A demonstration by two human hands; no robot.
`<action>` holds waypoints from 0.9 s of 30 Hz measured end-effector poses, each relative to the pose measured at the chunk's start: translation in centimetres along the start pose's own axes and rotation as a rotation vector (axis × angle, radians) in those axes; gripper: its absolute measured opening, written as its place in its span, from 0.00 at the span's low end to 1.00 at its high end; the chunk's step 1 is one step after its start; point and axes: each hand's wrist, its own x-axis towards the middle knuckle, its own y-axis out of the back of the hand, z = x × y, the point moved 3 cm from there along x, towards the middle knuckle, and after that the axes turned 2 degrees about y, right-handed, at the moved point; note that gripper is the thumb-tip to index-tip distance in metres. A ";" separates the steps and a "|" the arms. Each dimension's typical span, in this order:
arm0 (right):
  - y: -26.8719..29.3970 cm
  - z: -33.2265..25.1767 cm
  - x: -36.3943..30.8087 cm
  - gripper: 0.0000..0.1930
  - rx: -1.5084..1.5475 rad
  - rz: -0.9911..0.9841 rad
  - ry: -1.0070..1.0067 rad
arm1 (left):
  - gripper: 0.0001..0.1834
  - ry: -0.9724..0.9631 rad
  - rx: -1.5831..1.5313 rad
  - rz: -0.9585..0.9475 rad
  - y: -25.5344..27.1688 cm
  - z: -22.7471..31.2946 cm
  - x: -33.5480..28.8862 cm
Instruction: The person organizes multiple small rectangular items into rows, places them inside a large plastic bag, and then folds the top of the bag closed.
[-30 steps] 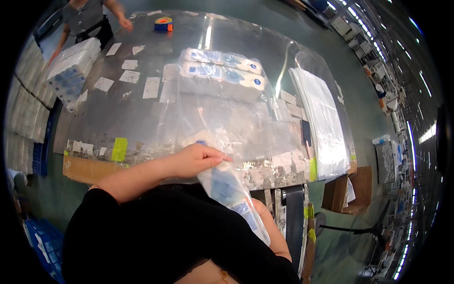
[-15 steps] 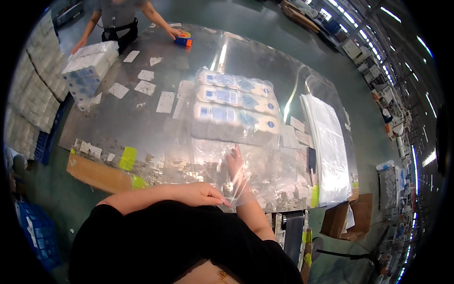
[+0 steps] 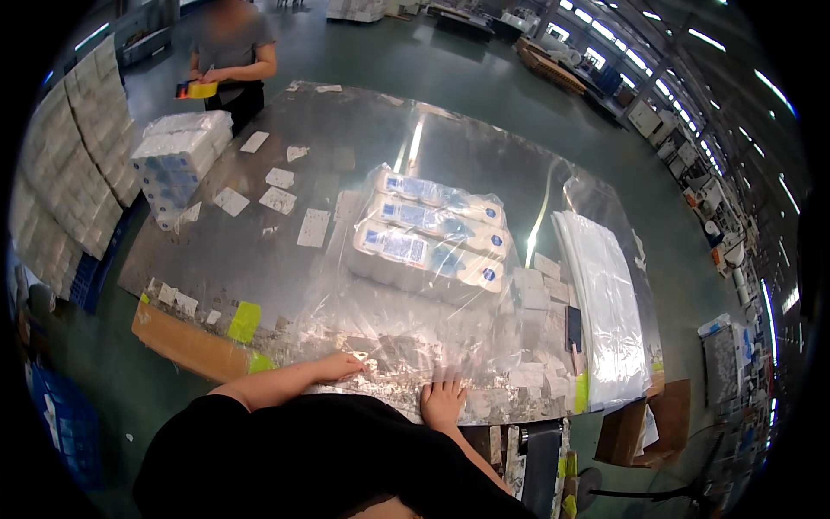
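Several packs of white paper rolls [image 3: 432,246] with blue and white printed wrap lie in rows inside a large clear plastic bag [image 3: 406,333] on the metal table. The loose part of the bag stretches toward me. My left hand [image 3: 343,366] is at the near left edge of the film, its fingers closed on the plastic. Near the table's front edge, my right hand [image 3: 444,401] lies flat with fingers spread, touching the near end of the film.
White plastic bags are stacked [image 3: 601,303] on the right, beside a dark phone [image 3: 573,329]. A wrapped bundle of rolls [image 3: 177,164] stands at the far left near a co-worker [image 3: 233,52] holding a yellow-and-dark object [image 3: 197,90]. An open cardboard box [image 3: 666,419] sits below right.
My right hand has come out from the bag and back to the table edge. My left hand has shifted left. The co-worker has picked up the object from the table and stands upright.
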 end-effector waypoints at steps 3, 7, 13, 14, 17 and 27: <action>0.1 -0.1 -0.2 0.28 0.008 0.025 -0.022 | 0.14 -0.111 0.245 0.092 0.2 0.6 -0.3; 0.4 -0.1 -0.2 0.26 0.045 0.028 -0.035 | 0.13 -0.027 0.127 0.048 0.1 1.2 -1.0; -0.2 0.3 -0.1 0.25 0.055 0.108 -0.030 | 0.13 -0.076 0.112 0.044 0.2 0.8 -0.2; -0.2 0.1 -0.3 0.24 0.056 0.106 -0.027 | 0.13 -0.070 0.114 0.048 0.2 0.6 -0.4; 0.2 -0.1 -0.2 0.23 0.036 0.135 -0.011 | 0.12 -0.075 0.095 0.064 0.1 0.6 -0.6; -0.1 0.1 -0.2 0.25 0.069 0.054 -0.050 | 0.12 -0.065 0.004 0.024 -0.1 1.0 -0.9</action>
